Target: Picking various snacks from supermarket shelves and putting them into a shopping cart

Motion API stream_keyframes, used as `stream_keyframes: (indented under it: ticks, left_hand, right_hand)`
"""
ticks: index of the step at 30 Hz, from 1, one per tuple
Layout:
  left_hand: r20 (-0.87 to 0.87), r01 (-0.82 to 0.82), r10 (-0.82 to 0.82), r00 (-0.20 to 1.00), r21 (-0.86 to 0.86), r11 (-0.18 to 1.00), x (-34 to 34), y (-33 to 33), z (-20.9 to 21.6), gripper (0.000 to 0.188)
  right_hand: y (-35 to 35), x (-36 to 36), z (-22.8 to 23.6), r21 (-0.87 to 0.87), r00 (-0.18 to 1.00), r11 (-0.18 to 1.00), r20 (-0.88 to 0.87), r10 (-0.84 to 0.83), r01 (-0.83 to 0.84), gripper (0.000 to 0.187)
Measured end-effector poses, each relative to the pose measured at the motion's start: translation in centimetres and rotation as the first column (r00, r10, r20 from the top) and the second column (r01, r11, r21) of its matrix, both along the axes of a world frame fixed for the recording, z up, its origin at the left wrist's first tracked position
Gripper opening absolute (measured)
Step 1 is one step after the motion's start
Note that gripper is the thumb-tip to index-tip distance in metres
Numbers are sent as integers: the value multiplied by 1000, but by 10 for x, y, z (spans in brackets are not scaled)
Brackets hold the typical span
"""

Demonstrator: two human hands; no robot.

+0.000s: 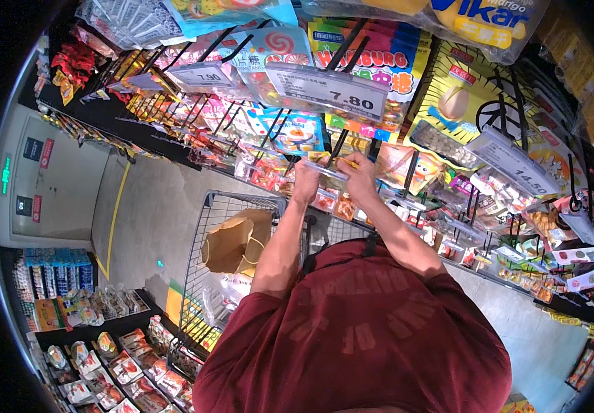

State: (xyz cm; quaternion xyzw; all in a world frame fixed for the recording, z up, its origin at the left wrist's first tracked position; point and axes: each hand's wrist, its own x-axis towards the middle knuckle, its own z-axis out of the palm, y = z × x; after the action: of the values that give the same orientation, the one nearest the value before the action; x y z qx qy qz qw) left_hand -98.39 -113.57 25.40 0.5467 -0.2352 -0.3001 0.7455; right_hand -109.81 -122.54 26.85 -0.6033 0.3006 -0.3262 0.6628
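Note:
Both my arms reach forward to the hanging candy display. My right hand [357,173] is closed, with the edge of a small yellow packet [350,164] pinched at its fingers. Just left of it, my left hand [306,182] has its fingers curled at the end of a clear label holder [326,171]; what it grips is hidden. The holder lies between the two hands, at the front of a hook. Behind them hang a blue candy bag [298,131] and an orange-and-white bag with a cartoon animal [407,167].
A wire shopping cart [197,237] stands to my left with a brown paper bag [231,244] inside. Black display hooks and price labels [328,89] jut out above my hands. A low snack shelf [114,365] is at the lower left, and a grey double door [56,179] beyond.

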Motion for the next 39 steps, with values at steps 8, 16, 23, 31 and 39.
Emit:
stream_keyframes:
  ticks: [8,16,23,31,39]
  left_hand:
    - [1,-82,82,997,-32,996,-12,-2,7,12]
    - [61,-89,90,994,-17,996,-8,-7,-1,19]
    - [-111,-30,24,994,-45,999,-1,-33,-1,17]
    - [-78,-13,5,997,-95,995,14,-62,-10,19]
    - [54,-254,256,965,-32,967,7,-70,-23,25]
  right_hand:
    - [3,1,-6,-26,998,998,29,-48,49,16]
    - [2,1,0,-16,995,996,-48,-90,89,16]
    - [-5,1,-6,-78,966,967,-73,-247,242,25]
    - [33,-49,-47,101,980,993,-192,-42,62,35]
    - [45,-79,-46,233,869,936,-364,336,-264,33]
